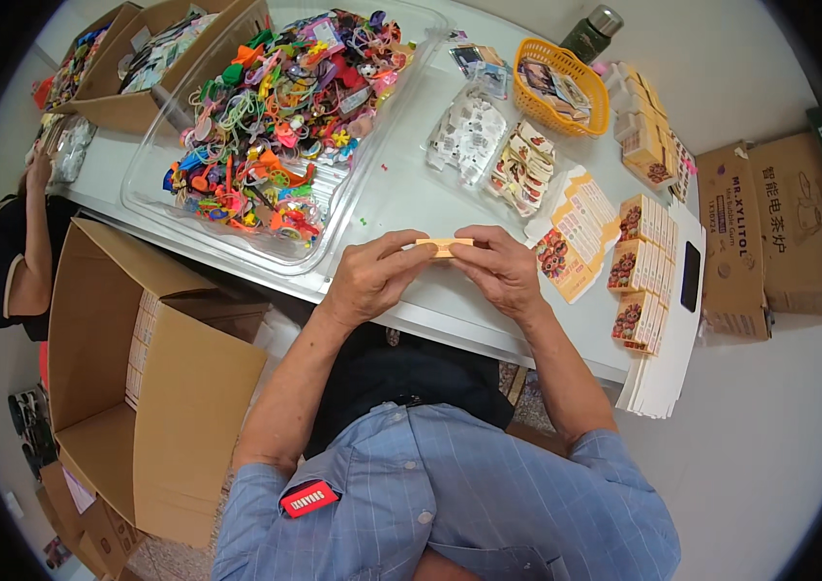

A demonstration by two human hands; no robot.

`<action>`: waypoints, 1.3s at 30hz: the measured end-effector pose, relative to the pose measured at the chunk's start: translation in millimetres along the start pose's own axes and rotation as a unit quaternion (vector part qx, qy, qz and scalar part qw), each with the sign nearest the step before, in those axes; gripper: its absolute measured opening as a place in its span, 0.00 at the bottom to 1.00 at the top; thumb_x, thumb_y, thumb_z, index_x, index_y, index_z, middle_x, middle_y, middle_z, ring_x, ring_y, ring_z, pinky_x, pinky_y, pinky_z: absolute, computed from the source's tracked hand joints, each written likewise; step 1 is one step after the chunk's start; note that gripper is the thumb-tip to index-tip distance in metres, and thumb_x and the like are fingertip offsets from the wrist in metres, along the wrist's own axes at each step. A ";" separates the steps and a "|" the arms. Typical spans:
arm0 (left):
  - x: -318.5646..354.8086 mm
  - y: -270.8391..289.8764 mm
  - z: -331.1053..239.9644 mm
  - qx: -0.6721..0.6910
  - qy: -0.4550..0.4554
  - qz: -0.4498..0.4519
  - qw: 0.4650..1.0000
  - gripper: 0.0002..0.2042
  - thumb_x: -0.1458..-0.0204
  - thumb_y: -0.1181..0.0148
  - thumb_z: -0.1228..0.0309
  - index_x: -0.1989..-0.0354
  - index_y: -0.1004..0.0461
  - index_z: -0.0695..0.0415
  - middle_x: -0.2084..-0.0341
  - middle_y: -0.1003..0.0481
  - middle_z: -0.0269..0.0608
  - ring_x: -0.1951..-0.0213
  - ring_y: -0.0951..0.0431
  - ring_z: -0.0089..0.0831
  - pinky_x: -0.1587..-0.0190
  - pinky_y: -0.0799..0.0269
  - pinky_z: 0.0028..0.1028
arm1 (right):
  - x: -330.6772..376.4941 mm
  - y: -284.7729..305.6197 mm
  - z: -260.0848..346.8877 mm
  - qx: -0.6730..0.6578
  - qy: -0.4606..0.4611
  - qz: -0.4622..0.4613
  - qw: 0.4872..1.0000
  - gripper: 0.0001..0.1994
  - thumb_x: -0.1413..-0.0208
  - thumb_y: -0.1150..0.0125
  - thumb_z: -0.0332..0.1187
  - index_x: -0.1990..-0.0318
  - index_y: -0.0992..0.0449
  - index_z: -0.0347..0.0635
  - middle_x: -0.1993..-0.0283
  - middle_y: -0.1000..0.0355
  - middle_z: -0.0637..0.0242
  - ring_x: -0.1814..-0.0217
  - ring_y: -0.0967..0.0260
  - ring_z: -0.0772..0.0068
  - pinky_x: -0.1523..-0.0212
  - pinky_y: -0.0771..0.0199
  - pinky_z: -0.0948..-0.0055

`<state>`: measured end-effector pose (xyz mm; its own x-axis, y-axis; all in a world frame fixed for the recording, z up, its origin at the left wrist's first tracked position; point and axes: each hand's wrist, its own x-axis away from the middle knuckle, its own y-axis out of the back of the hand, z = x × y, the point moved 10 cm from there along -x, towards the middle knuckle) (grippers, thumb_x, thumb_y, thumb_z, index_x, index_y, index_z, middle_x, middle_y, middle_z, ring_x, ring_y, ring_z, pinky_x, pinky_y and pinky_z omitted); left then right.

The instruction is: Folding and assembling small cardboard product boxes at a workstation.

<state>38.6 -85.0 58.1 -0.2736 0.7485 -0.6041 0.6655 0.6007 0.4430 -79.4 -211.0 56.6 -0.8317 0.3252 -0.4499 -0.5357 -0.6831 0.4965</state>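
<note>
Between my two hands, over the table's near edge, is a small orange-and-cream printed box. My left hand grips its left end, and my right hand has its right end between thumb and fingers. Just right of my right hand lie flat printed box blanks in the same colours. Beyond them, rows of small finished boxes stand on the table. A plastic bag of small white pieces and a clear tray of printed cards sit behind my right hand.
A big clear tub full of colourful trinkets stands at back left. An orange basket, a green flask and a black phone are on the right. An open carton stands by my left. Another person works at far left.
</note>
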 end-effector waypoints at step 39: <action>46.3 -71.3 34.0 0.253 0.342 0.017 0.905 0.15 0.40 0.35 0.72 0.46 0.22 0.64 0.61 0.19 0.41 0.65 0.21 0.23 0.61 0.23 0.24 | 177.8 194.6 18.5 0.500 -0.225 -0.095 0.831 0.16 0.54 0.27 0.24 0.56 0.21 0.42 0.52 0.29 0.59 0.48 0.30 0.54 0.48 0.27 0.58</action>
<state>2.1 -102.7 -24.0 -0.4980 0.8665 0.0326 0.8668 0.4986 -0.0101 -334.2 -274.0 87.0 -0.5684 0.7300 -0.3795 -0.3295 0.2207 0.9180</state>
